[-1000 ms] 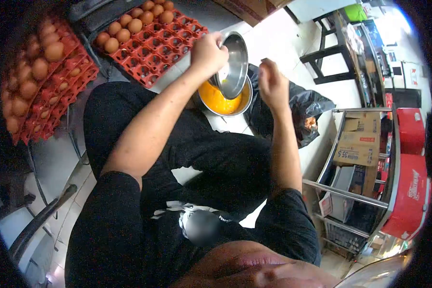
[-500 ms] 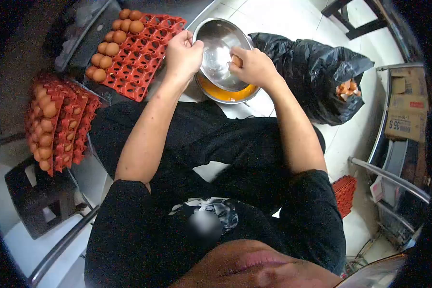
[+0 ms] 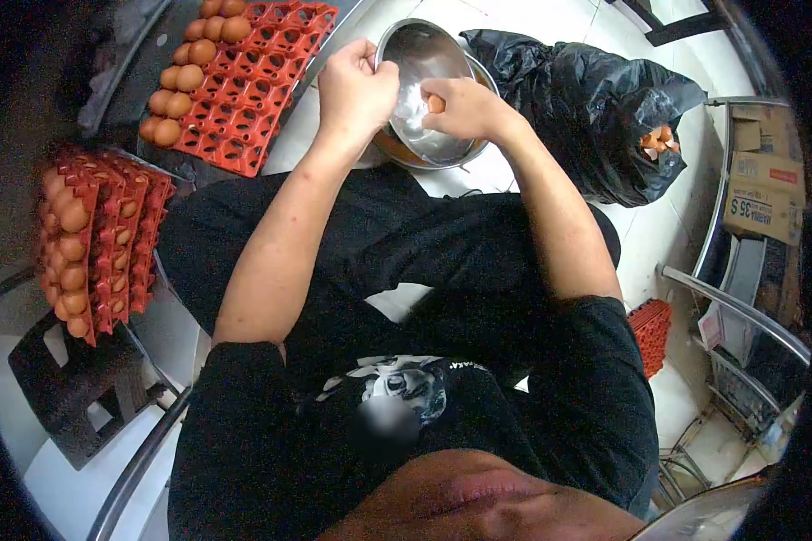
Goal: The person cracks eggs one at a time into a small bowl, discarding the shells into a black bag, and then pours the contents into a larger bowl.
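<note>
My left hand (image 3: 359, 88) is closed on the left rim of a tilted metal bowl (image 3: 415, 63). In my right hand (image 3: 469, 110) a brown egg (image 3: 436, 104) is gripped over the bowl's opening; whether its shell is cracked cannot be seen. Beneath the tilted bowl stands a second metal bowl (image 3: 485, 77), its orange-yellow contents mostly covered. To the left lies a red egg tray (image 3: 253, 86), with several brown eggs (image 3: 189, 78) along its left side and bare cups elsewhere.
Stacked red trays full of eggs (image 3: 90, 239) stand at the left. A black plastic bag (image 3: 595, 117) with broken eggshells (image 3: 659, 142) lies at the right, near a metal rack (image 3: 735, 307) with cardboard boxes (image 3: 765, 194). Another red tray (image 3: 650, 335) is at lower right.
The tilted bowl now covers more of the orange-yellow contents below. My right hand still grips the egg, its fingers more curled. The whole view has shifted slightly.
</note>
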Demonstrator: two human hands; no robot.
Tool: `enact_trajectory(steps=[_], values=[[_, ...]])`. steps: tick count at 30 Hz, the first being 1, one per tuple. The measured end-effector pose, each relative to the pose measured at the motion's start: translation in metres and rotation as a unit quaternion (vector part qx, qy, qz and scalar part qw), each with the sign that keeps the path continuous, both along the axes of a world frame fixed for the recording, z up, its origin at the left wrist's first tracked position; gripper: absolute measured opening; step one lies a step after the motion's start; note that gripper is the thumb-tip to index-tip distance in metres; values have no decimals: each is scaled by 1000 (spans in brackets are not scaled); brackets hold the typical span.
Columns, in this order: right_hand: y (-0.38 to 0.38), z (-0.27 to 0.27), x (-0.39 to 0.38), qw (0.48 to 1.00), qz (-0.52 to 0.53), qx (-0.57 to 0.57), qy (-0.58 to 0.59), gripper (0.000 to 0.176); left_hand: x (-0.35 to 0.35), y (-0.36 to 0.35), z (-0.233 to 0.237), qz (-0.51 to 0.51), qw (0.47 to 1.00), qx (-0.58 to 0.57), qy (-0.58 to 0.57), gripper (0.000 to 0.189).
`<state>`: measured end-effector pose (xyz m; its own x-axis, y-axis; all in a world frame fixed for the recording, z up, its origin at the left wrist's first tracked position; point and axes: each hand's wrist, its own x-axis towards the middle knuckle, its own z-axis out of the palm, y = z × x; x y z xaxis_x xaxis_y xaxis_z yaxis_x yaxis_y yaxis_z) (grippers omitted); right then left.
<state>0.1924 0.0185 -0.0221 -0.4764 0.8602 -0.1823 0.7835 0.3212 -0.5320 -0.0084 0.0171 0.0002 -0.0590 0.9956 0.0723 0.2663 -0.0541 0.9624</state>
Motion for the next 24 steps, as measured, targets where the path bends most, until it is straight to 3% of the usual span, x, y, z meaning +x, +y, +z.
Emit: enact_trajectory(steps=[7,9,10,12,16,17,21,24], values=[[-5,9,2,1000,3,-11,22,53,1,0,-6,-6,998,31,45,7],[-4,24,3,981,-54,-165,82,58,3,1,-11,-10,998,49,32,7],[-3,32,5,981,-53,-166,80,58,3,0,-10,-8,998,48,30,7],[-3,47,8,935,-103,-313,134,50,2,-1,-7,-1,997,38,63,7],[0,53,15,883,-119,-392,230,27,3,-3,-5,0,995,40,92,8],[-4,56,16,881,-132,-381,247,17,3,-3,-8,0,995,43,93,9],[-1,46,20,888,-151,-348,261,18,9,-9,1,36,998,37,44,14],[0,42,23,893,-147,-319,283,22,9,-16,19,35,993,62,95,9]])
